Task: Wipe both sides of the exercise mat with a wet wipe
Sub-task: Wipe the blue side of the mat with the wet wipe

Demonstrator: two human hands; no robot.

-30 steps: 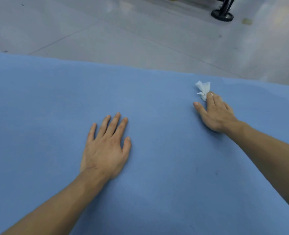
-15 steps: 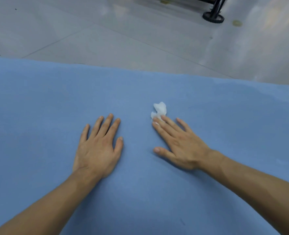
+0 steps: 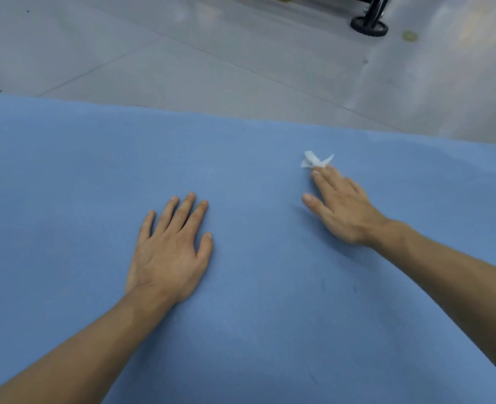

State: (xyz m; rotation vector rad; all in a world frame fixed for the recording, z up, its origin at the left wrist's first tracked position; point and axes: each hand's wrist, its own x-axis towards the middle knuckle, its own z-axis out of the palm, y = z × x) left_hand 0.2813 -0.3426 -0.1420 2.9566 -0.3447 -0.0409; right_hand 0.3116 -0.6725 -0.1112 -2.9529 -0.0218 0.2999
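Under the straight fingertips of my right hand (image 3: 342,211) lay the crumpled wipe (image 3: 313,161), pressed onto the blue mat (image 3: 66,170), no finger curled round it. My left hand (image 3: 169,258) rested flat and spread on the mat, apart from the wipe, holding nothing. Beyond the mat's far edge were grey floor (image 3: 182,68) and a black wheel (image 3: 369,26).

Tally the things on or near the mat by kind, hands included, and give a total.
Hands: 2 (left hand, right hand)
Blue mat: 1
White wipe: 1
Black wheel: 1
Total: 5
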